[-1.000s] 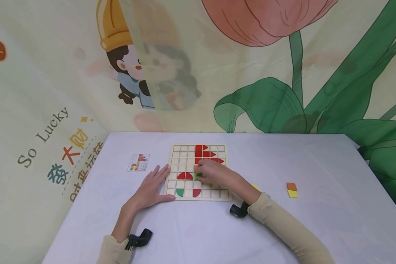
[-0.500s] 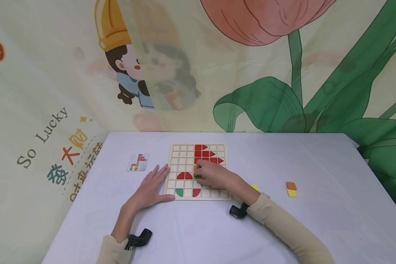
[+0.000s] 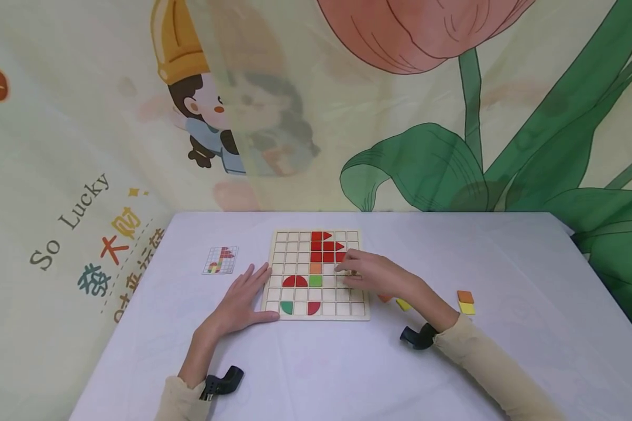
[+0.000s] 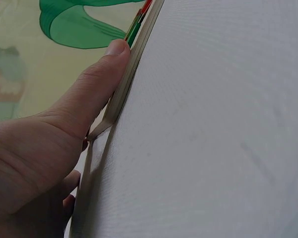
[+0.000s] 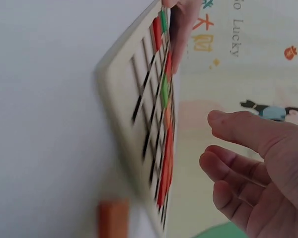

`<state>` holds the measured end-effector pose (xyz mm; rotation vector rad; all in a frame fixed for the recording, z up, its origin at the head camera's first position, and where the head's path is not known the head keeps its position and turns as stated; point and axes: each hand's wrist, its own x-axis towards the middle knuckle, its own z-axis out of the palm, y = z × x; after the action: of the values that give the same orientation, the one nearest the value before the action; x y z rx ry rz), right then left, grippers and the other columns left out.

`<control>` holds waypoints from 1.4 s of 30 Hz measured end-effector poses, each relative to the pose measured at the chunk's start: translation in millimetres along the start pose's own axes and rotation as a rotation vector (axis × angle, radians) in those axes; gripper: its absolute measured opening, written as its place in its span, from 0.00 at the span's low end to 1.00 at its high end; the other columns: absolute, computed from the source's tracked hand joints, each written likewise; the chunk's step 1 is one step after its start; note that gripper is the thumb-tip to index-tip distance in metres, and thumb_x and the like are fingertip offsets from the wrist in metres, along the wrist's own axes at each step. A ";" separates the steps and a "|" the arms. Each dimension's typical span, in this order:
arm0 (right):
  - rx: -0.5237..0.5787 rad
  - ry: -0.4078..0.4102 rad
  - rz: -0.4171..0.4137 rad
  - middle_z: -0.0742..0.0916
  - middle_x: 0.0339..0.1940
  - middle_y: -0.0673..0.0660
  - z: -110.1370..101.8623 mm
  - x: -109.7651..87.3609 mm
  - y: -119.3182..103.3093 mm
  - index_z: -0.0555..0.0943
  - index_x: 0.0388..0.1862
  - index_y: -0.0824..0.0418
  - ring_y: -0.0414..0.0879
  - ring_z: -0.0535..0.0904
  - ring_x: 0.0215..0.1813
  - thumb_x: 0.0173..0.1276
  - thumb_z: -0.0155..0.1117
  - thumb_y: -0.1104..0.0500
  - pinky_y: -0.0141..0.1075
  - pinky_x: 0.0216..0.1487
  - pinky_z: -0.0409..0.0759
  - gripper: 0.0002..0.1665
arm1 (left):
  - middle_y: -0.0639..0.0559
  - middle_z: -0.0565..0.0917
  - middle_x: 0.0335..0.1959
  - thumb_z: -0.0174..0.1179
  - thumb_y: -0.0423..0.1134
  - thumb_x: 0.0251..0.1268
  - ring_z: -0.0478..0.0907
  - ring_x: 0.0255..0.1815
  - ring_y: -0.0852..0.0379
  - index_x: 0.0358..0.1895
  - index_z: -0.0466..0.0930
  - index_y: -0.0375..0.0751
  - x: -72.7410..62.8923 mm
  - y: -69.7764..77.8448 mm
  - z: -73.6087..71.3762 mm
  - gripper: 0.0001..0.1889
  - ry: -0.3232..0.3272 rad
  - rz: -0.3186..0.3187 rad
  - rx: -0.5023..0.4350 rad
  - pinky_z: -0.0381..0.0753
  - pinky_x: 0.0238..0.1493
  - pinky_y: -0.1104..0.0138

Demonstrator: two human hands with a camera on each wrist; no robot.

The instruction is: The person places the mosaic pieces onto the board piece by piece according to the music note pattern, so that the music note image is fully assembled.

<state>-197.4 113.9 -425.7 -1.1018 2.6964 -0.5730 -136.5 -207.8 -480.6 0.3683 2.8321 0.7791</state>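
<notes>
A wooden grid board [image 3: 292,257] lies on the white table. My left hand [image 3: 239,301] rests along its left edge, fingers straight, thumb at the near corner; the left wrist view shows that thumb [image 4: 97,77] on the board's rim. My right hand [image 3: 376,273] hovers over the board's right part, fingers loosely bent and holding nothing. A green square [image 3: 315,281] sits in a cell below an orange square [image 3: 315,268]. Red pieces [image 3: 323,247] fill cells at the top, partly hidden by my right hand. Two red quarter-circles [image 3: 295,282] lie left of the green square.
A printed pattern card [image 3: 220,260] lies left of the board. Right of it, a yellow piece [image 3: 403,304] and an orange-red piece [image 3: 384,298] lie near my right wrist. Farther right are an orange piece [image 3: 465,297] and a yellow square [image 3: 467,308].
My right hand has let go of the green square and moved right, uncovering the green and orange squares. My left hand has stayed in place.
</notes>
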 end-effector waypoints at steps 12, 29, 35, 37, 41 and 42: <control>0.019 0.001 0.090 0.83 0.43 0.47 -2.5 -52.6 44.4 0.85 0.51 0.55 0.37 0.79 0.39 0.61 0.71 0.58 0.26 0.38 0.79 0.18 | 0.48 0.52 0.80 0.69 0.62 0.48 0.40 0.81 0.40 0.77 0.52 0.47 -0.4 0.8 -0.8 0.54 0.003 0.013 0.002 0.45 0.77 0.40; 0.024 -0.129 0.025 0.83 0.40 0.44 -8.3 -62.4 51.1 0.89 0.42 0.51 0.34 0.77 0.38 0.58 0.72 0.62 0.25 0.36 0.78 0.13 | 0.48 0.52 0.80 0.69 0.63 0.49 0.39 0.81 0.41 0.77 0.52 0.47 -0.1 1.6 -1.8 0.54 -0.003 0.005 0.004 0.44 0.77 0.41; 0.031 -0.131 0.008 0.82 0.39 0.44 -8.9 -63.7 51.3 0.87 0.41 0.51 0.35 0.77 0.37 0.58 0.72 0.64 0.25 0.34 0.76 0.13 | 0.47 0.53 0.80 0.69 0.62 0.49 0.40 0.81 0.40 0.77 0.53 0.46 -0.5 1.0 -2.8 0.54 0.001 0.015 0.006 0.45 0.77 0.40; 0.030 -0.125 0.000 0.81 0.38 0.43 -7.5 -63.7 51.1 0.86 0.40 0.50 0.34 0.76 0.35 0.59 0.72 0.63 0.25 0.33 0.75 0.12 | 0.47 0.53 0.80 0.69 0.62 0.49 0.40 0.81 0.40 0.77 0.53 0.46 -0.4 1.0 -2.6 0.54 -0.001 0.014 0.004 0.44 0.77 0.40; 0.016 -0.110 -0.013 0.79 0.36 0.42 -3.2 -61.9 51.0 0.85 0.38 0.49 0.34 0.73 0.33 0.59 0.72 0.62 0.24 0.31 0.73 0.10 | 0.47 0.53 0.80 0.69 0.62 0.49 0.40 0.81 0.40 0.77 0.52 0.46 -0.4 0.6 -1.7 0.54 -0.004 0.012 0.005 0.45 0.77 0.40; 0.012 -0.106 -0.023 0.79 0.35 0.42 -2.3 -61.3 51.2 0.84 0.38 0.48 0.33 0.72 0.32 0.59 0.72 0.62 0.24 0.31 0.73 0.10 | 0.48 0.53 0.80 0.69 0.62 0.49 0.40 0.81 0.40 0.77 0.52 0.46 -0.3 0.6 -1.5 0.54 -0.006 0.009 0.003 0.44 0.77 0.40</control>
<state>-187.0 191.0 -443.8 -1.1287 2.5901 -0.5181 -136.5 -208.1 -479.0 0.3836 2.8287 0.7741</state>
